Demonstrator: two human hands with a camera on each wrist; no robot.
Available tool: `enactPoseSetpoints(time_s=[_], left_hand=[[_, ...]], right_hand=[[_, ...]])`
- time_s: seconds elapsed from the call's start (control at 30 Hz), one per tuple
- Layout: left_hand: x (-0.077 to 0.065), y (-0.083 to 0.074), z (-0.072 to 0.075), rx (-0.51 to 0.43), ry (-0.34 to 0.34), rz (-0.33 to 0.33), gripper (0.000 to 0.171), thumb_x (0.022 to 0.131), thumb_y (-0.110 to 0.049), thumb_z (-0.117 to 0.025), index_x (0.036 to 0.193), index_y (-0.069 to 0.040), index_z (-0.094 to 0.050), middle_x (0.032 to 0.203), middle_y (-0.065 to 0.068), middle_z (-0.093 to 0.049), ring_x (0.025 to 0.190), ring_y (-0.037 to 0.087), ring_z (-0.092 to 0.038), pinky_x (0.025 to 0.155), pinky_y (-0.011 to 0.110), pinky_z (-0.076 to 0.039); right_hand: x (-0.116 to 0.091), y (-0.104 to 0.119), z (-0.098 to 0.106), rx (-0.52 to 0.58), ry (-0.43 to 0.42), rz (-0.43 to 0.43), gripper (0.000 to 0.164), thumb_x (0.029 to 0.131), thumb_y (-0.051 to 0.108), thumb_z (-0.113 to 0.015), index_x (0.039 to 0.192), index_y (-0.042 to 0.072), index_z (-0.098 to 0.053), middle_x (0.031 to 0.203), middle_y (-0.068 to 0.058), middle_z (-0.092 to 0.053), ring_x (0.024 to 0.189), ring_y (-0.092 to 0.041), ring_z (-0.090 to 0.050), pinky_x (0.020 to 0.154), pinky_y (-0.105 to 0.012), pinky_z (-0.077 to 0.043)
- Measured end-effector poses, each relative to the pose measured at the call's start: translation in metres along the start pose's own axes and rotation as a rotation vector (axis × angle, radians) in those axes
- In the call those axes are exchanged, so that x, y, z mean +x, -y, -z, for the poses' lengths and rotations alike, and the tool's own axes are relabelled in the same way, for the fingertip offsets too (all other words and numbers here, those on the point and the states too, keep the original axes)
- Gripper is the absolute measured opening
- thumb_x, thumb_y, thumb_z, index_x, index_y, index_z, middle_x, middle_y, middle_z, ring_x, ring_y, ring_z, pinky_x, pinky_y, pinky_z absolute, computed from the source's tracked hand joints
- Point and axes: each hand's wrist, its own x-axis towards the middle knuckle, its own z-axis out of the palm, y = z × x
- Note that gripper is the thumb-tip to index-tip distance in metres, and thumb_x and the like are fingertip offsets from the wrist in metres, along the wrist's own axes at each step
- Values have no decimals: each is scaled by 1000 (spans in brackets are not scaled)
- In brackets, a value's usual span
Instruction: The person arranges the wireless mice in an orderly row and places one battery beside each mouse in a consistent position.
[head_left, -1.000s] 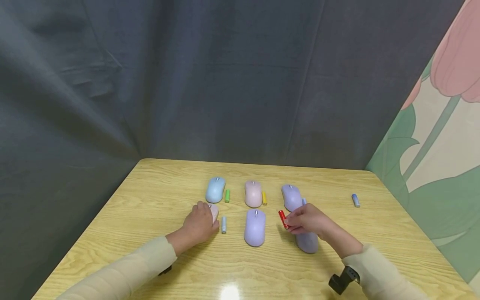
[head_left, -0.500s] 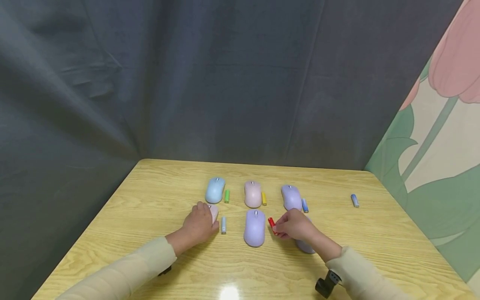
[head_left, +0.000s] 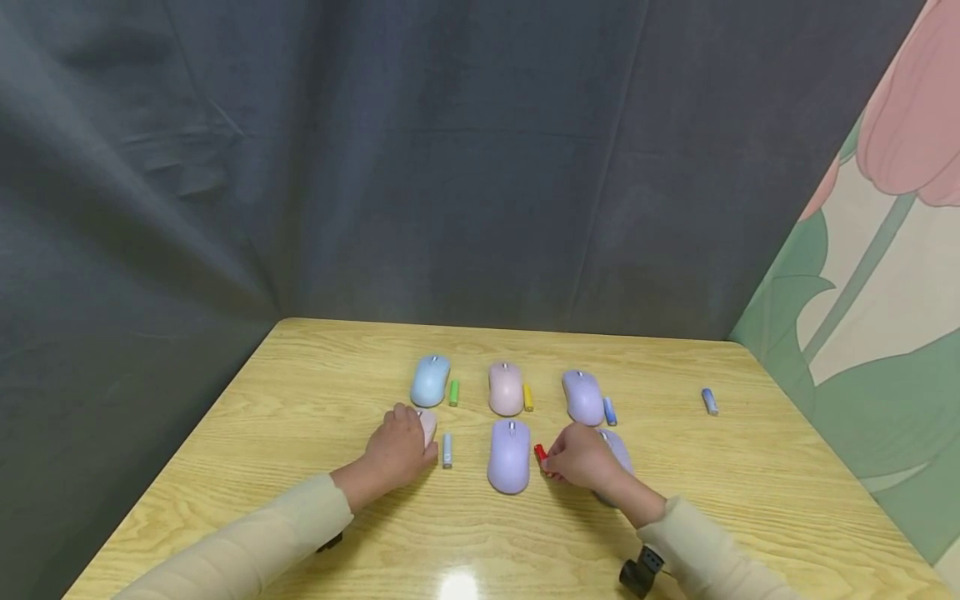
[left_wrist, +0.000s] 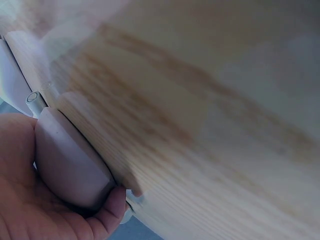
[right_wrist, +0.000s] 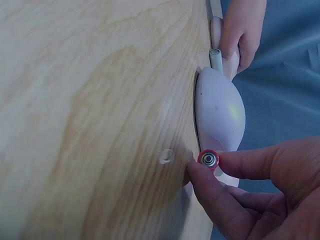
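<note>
My right hand (head_left: 581, 457) pinches a red battery (head_left: 542, 458) between thumb and finger, just right of the front middle purple mouse (head_left: 510, 457). The battery's end (right_wrist: 208, 159) faces the right wrist camera. Under my left hand (head_left: 397, 446) lies a pale pink mouse (head_left: 428, 425), with fingers and thumb curled round its sides; the left wrist view shows the mouse (left_wrist: 70, 157) against the palm. A light blue battery (head_left: 447, 451) lies beside my left thumb. Another purple mouse (head_left: 617, 451) is partly hidden behind my right hand and wrist.
Along the back sit a blue mouse (head_left: 431, 381) with a green battery (head_left: 453, 392), a pink mouse (head_left: 506, 389) with a yellow battery (head_left: 528, 397), and a purple mouse (head_left: 583, 397) with a blue battery (head_left: 610, 411). Another blue battery (head_left: 709, 402) lies far right on the table (head_left: 735, 475).
My right hand has moved left and down with the red battery, from near the right front mouse to beside the middle purple one. My left hand has stayed on the pink mouse.
</note>
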Motion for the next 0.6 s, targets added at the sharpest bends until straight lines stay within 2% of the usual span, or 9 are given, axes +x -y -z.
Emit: enactPoseSetpoints(time_s=[0.2, 0.43, 0.6], left_hand=[[0, -1, 0, -14, 2, 14, 51, 91, -28, -63, 99, 19, -49, 82, 17, -39, 71, 24, -44, 54, 32, -48], [1, -1, 0, -23, 10, 30, 50, 91, -29, -62, 100, 19, -48, 83, 17, -40, 72, 24, -45, 55, 33, -49], [1, -1, 1, -26, 10, 32, 50, 91, -29, -62, 100, 19, -48, 83, 17, -39, 72, 24, -44, 55, 33, -49]], right_hand=[[1, 2, -4, -58, -17, 32, 19, 74, 1, -77, 59, 7, -67, 51, 2, -60, 49, -11, -57, 47, -25, -45], [2, 5, -7, -85, 8, 52, 22, 73, 3, -79, 56, 7, -66, 50, 2, -59, 47, -12, -57, 46, -25, -47], [2, 7, -8, -120, -1, 58, 25, 71, 2, -79, 52, 8, -63, 47, 3, -57, 43, -9, -53, 44, -23, -42]])
